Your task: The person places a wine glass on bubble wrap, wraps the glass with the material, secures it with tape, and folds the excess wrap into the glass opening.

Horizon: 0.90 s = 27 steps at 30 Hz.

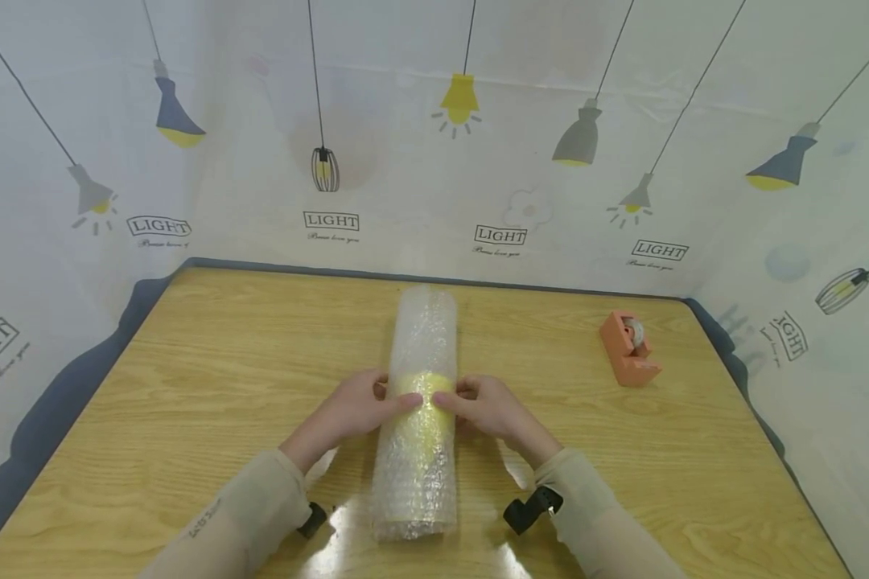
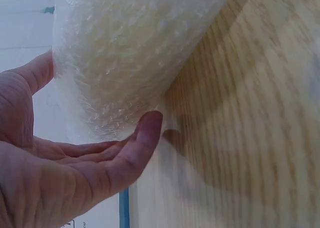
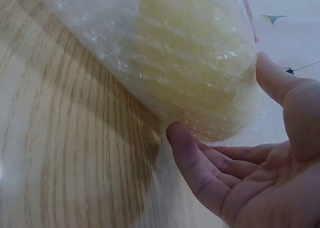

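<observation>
A long roll of bubble wrap (image 1: 422, 338) lies lengthwise on the wooden table, wrapped round something yellow (image 1: 427, 426) that shows through its middle. My left hand (image 1: 362, 402) holds the roll's left side, thumb on top and fingers down along the flank. From the opposite side my right hand (image 1: 487, 406) grips it the same way, and the two thumb tips nearly meet. Both wrist views show the curved plastic between thumb and fingers, with the left fingers (image 2: 142, 143) and the right fingers (image 3: 187, 150) low by the tabletop.
An orange tape dispenser (image 1: 628, 358) with a roll of tape stands at the table's right. The wooden table (image 1: 246, 338) ends at the back against a pale cloth (image 1: 405, 104) printed with lamps. A black strap piece (image 1: 532, 508) hangs at the right wrist.
</observation>
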{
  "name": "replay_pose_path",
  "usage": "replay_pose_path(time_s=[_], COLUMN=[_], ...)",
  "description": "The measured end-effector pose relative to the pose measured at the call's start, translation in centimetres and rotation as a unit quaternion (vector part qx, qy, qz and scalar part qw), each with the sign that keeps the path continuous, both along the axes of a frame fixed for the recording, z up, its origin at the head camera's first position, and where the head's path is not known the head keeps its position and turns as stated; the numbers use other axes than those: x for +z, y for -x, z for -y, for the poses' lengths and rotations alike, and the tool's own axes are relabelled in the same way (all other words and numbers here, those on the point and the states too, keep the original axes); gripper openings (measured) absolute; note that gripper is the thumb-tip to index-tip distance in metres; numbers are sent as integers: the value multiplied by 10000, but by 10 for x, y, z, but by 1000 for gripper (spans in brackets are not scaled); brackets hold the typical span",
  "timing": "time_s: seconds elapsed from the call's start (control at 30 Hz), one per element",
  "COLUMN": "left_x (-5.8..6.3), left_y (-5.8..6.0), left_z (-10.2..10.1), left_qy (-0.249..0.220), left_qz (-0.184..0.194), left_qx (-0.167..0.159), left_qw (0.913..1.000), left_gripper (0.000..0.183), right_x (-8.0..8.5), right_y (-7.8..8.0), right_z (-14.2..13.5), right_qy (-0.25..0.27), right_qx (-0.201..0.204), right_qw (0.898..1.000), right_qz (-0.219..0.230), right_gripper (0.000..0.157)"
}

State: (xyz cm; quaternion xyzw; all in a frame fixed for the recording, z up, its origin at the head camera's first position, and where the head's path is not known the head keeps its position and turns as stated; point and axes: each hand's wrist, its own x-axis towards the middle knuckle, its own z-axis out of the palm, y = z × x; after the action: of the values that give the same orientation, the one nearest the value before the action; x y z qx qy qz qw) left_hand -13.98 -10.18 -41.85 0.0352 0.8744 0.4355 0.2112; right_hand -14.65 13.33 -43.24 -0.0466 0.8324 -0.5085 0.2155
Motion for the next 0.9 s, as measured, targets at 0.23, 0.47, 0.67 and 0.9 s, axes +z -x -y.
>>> replay_pose_path(time_s=[0.23, 0.47, 0.67, 0.9], left_x=[1, 14, 22, 32], left_y=[6, 14, 16, 16], left_z=[-4, -10, -15, -20], left_qy=[-592, -901, -1030, -1233], left_qz=[-219, -877, -1277, -1642], left_qx=[-34, -156, -224, -260], left_qw=[9980, 9919, 9862, 9783], left_gripper=[75, 72, 76, 83], right_x=[6, 25, 36, 42], right_y=[3, 5, 6, 5], right_z=[-4, -9, -15, -20], right_qy=[351, 290, 186, 456], right_qx=[-73, -292, -305, -335], right_qw=[9987, 9931, 9843, 9740], right_qz=[-364, -1099, -1729, -2195], right_gripper=[52, 54, 53, 62])
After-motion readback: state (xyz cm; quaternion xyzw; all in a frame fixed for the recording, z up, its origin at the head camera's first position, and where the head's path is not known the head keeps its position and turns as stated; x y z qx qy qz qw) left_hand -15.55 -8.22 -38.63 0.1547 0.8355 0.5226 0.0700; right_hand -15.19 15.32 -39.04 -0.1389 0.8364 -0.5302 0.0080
